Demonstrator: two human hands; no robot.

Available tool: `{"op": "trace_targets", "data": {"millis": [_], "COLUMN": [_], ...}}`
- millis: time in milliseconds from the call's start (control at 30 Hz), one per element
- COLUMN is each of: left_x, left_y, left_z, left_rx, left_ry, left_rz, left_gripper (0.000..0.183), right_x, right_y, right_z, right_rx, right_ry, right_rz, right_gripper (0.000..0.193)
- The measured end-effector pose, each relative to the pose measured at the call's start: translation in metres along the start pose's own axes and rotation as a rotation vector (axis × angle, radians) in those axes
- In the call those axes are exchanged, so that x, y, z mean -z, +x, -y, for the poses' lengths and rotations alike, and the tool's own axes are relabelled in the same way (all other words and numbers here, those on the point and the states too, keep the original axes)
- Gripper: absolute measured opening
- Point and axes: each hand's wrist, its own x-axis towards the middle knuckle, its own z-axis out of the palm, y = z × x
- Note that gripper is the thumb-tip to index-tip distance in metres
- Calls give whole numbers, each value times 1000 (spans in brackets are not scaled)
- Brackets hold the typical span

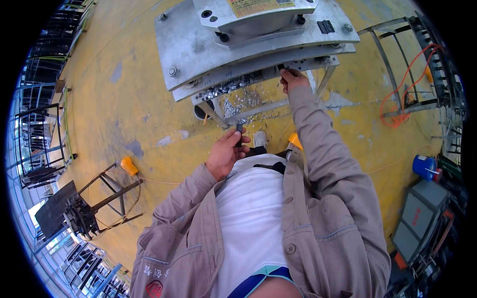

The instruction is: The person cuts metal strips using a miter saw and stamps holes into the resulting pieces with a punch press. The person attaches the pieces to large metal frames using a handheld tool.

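From the head view, we hold our left hand (224, 153) near the waist, its grip closed on a small dark part (239, 133). Our right hand (293, 79), arm outstretched, pinches another dark piece (281, 66) at the grey metal press (238, 44) edge; metal scraps (238, 102) litter the yellow floor (124, 99).

Single head-worn fisheye view, looking steeply down the person's own chest and jacket (318, 218) to the yellow floor (124, 99), the grey metal machine (208, 44) close ahead at the top edge.

A small dark flat metal piece (239, 134) stands upright, pinched above the yellow floor.
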Motion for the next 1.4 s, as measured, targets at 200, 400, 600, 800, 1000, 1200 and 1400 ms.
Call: {"op": "trace_targets", "data": {"millis": [200, 400, 600, 800, 1000, 1200, 1400], "left_x": [-12, -64, -124, -134, -136, -150, -148], "left_y": [19, 82, 146, 166, 175, 177, 185], "left_z": [-4, -21, -36, -32, -31, -36, -43], "left_rx": [-59, -129, -200, -203, -254, -332, -308], "left_ry": [61, 222, 240, 87, 106, 107, 3], "left_rz": [98, 130, 105, 10, -19, -65, -55], "left_gripper": [24, 24, 27, 25, 25, 23, 17], "right_x": [16, 74, 164, 253, 287, 292, 285], "right_y": [17, -34, -94, -152, -189, -193, -192], "right_z": [-16, -53, -86, -132, -166, -165, -158], "right_rx": [124, -32, -195, -274, -310, -252, -278], "right_ry": [-96, -165, -143, -147, -106, -188, -220], "right_rz": [28, 35, -112, -335, -433, -430, -421], "right_gripper": [18, 26, 26, 23, 20, 20, 21]}}
